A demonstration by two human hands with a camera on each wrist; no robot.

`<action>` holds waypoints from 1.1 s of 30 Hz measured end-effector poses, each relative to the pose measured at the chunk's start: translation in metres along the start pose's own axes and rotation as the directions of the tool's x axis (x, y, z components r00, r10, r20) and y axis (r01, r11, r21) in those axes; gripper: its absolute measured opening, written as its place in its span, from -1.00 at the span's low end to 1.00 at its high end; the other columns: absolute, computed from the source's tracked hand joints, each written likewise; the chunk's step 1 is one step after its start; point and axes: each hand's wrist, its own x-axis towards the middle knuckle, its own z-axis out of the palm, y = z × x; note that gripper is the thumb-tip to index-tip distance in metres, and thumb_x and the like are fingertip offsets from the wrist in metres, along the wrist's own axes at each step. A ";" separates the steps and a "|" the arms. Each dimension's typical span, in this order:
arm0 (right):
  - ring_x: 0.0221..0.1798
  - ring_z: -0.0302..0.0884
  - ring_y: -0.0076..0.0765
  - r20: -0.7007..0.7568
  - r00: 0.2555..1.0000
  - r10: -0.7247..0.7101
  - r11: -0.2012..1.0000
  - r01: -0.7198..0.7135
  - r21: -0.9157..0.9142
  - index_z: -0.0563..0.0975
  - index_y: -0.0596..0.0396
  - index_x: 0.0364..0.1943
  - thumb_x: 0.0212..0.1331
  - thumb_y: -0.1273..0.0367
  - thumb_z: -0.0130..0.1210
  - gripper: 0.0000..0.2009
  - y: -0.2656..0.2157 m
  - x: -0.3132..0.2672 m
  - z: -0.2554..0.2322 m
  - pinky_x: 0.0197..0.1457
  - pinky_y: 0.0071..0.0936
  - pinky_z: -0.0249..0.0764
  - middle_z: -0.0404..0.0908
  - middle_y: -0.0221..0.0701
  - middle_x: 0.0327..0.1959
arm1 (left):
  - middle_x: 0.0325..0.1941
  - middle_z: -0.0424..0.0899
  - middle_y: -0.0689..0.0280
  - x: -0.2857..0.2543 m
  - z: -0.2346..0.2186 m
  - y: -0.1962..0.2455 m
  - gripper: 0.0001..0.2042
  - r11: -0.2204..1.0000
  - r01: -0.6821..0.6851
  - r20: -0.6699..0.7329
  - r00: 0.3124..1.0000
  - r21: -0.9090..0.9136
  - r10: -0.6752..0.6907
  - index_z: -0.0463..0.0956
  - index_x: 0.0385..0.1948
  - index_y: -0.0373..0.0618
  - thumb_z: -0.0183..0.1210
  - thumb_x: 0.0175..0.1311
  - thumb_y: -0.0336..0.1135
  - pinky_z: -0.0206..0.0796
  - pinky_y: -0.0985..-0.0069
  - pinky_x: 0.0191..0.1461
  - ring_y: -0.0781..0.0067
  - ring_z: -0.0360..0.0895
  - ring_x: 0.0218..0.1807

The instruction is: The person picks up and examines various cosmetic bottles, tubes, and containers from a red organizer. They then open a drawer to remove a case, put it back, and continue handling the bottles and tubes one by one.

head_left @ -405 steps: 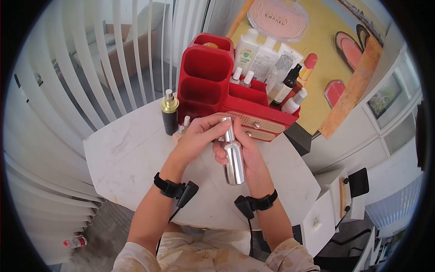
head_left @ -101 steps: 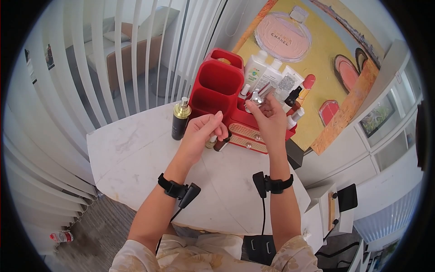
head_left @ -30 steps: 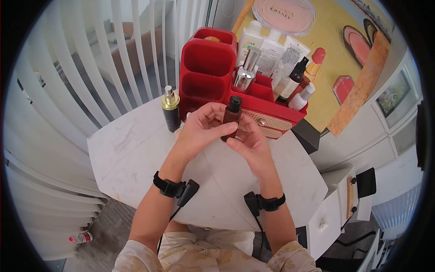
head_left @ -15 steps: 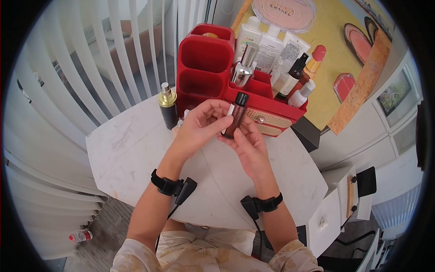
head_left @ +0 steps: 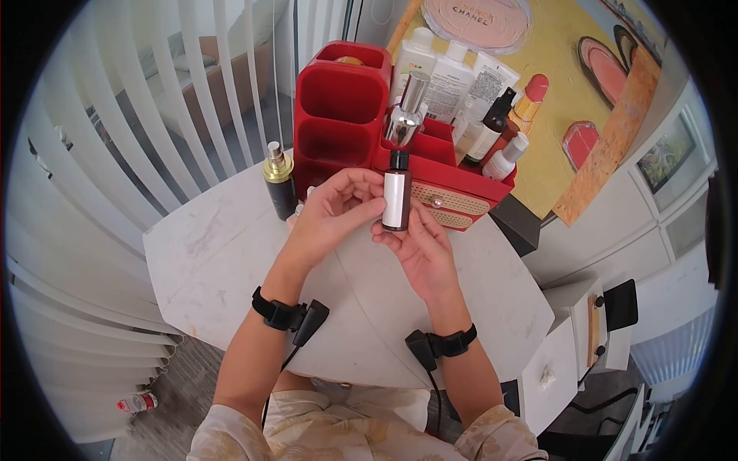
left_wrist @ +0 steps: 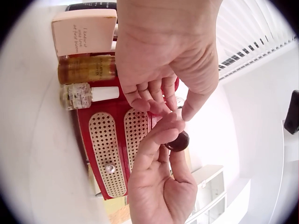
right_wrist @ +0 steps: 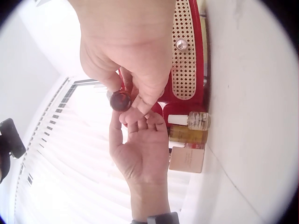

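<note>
A small dark-brown bottle (head_left: 396, 200) with a black cap and a white label stands upright between both hands, above the table. My right hand (head_left: 425, 257) holds its lower part, thumb along one side and fingers behind. My left hand (head_left: 329, 223) touches the label's edge with its thumb, the other fingers bent behind. In both wrist views the bottle's round base (left_wrist: 178, 141) shows between the fingertips. Just behind is a red organiser (head_left: 338, 165), with a shiny silver bottle (head_left: 404, 121) in a front compartment.
A black bottle with a gold collar (head_left: 280, 180) stands left of the organiser. Beside its drawers are a pink box (left_wrist: 84, 32), an amber bottle (left_wrist: 86, 69) and a nail-polish bottle (left_wrist: 77, 95). White bottles (head_left: 449, 81) stand in the organiser's rear. Vertical blinds (head_left: 177, 100) hang left.
The silver bottle, earlier in my hands, now stands in the organiser. Over the last second the brown bottle has turned between my fingers, so its white label faces the head camera.
</note>
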 end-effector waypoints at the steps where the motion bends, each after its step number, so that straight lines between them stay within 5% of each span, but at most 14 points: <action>1: 0.09 0.67 -0.24 0.001 1.000 -0.001 1.000 0.001 0.002 0.25 0.23 0.45 0.60 0.27 -0.15 -0.53 0.000 0.000 0.000 0.20 -0.29 0.57 0.60 -0.22 0.16 | -0.04 0.64 0.39 0.000 0.001 0.000 -0.67 1.000 0.001 -0.001 1.000 0.000 -0.001 0.54 0.08 -0.12 0.34 0.31 -0.41 0.40 0.55 0.12 0.59 0.56 0.01; 33: 0.02 0.63 -0.38 -0.030 0.998 -0.053 0.996 0.050 -0.072 0.40 0.16 0.33 0.49 0.34 0.06 -0.60 0.004 0.002 -0.004 0.12 -0.35 0.54 0.63 -0.35 0.08 | -0.05 0.67 0.32 0.001 -0.003 -0.004 -0.55 0.987 -0.077 0.023 0.997 0.143 0.075 0.39 0.21 -0.24 0.30 0.31 -0.49 0.45 0.53 0.05 0.61 0.56 -0.09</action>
